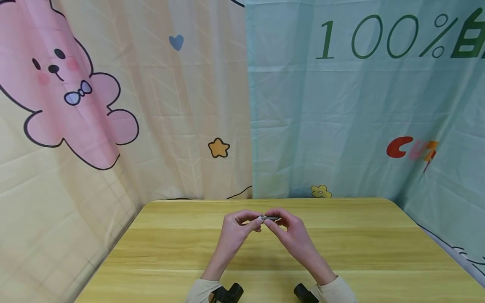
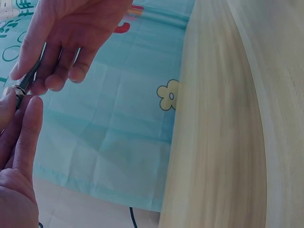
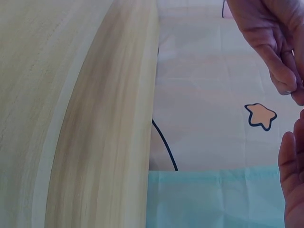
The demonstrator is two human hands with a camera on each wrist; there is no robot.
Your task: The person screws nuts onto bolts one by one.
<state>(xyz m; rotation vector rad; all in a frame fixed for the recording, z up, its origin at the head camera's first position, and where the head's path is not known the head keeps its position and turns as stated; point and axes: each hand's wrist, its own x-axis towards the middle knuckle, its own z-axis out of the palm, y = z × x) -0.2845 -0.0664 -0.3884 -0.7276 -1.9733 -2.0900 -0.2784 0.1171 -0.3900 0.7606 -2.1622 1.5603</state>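
Observation:
A small metal bolt (image 1: 270, 218) is held level between both hands, above the wooden table. The left hand (image 1: 236, 229) pinches its left end between thumb and index finger. From the other side, the right hand (image 1: 293, 235) grips the shank with thumb and fingertips. In the left wrist view, the bolt (image 2: 29, 77) shows a dark threaded shank and a shinier ring-like part, perhaps a nut or washer, by the left fingertips. Fingers cover part of it. The right wrist view shows both hands at its right edge, with the bolt out of sight.
The light wooden table (image 1: 170, 252) spreads beneath the hands. Behind it hang a cream curtain (image 1: 159, 126) and a blue-green curtain (image 1: 341, 118), reaching down to the table's back edge. Black wrist cameras (image 1: 230, 292) sit at the sleeves.

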